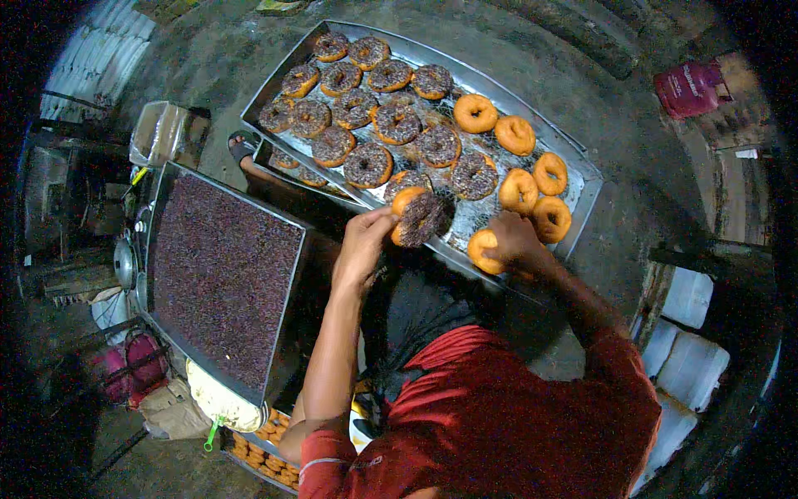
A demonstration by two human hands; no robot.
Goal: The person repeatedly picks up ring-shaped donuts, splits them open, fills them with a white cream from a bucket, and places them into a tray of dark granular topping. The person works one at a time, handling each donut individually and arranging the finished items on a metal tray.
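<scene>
My left hand (365, 240) grips a ring doughnut (419, 218) by its edge, tilted so that its dark sprinkle-coated face shows. It is held over the near rim of a large metal tray (520, 81). At the tray's near right, my right hand (516, 240) has its fingers on a plain golden doughnut (484, 251); the fingertips are partly hidden, and the doughnut seems to be held. Beside that hand lie several more plain doughnuts (517, 191). Sprinkle-coated doughnuts (368, 165) cover the left and middle of the tray.
To my left stands a wide box (224, 280) filled with dark sprinkles. A tub of pale cream (221, 396) with a green-handled tool (212, 435) sits below it, near stacked plain doughnuts (265, 458). A second tray (336, 190) shows under the large one. A gas cylinder (689, 90) stands far right.
</scene>
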